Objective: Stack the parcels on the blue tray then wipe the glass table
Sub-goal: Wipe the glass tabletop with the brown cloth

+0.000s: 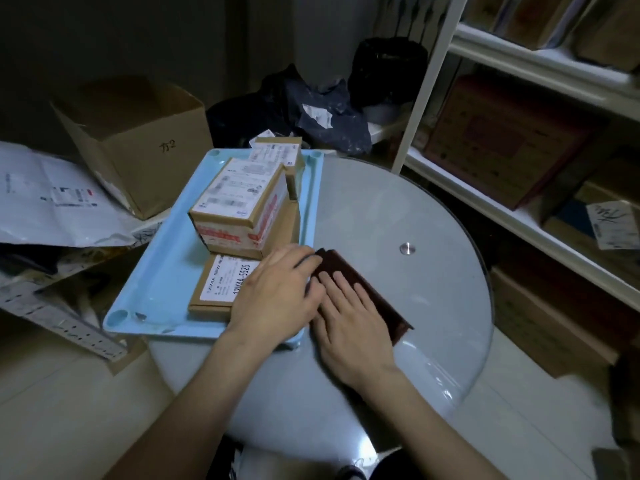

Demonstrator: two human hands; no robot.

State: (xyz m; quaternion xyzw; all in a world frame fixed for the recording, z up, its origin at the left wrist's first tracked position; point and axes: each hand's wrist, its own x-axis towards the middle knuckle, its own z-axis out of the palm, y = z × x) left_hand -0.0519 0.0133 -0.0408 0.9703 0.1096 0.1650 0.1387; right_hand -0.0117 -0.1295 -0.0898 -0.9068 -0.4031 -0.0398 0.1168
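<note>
A light blue tray [162, 265] lies on the left part of the round glass table [408, 209]. Cardboard parcels are stacked on it: a labelled box [239, 206] on top, a flat parcel [221, 285] at the front, another parcel [277, 150] at the back. A folded dark brown cloth [367, 285] lies on the glass beside the tray's right edge. My left hand [273, 296] rests over the tray's near right corner with fingertips on the cloth's far end. My right hand [349, 327] lies flat, fingers spread, pressing on the cloth.
An open cardboard box [138, 140] and white mail bags [52, 202] sit left of the tray. Dark bags [322, 112] lie behind the table. A white shelf unit [519, 188] with boxes stands on the right. A metal stud [407, 248] marks the table's centre.
</note>
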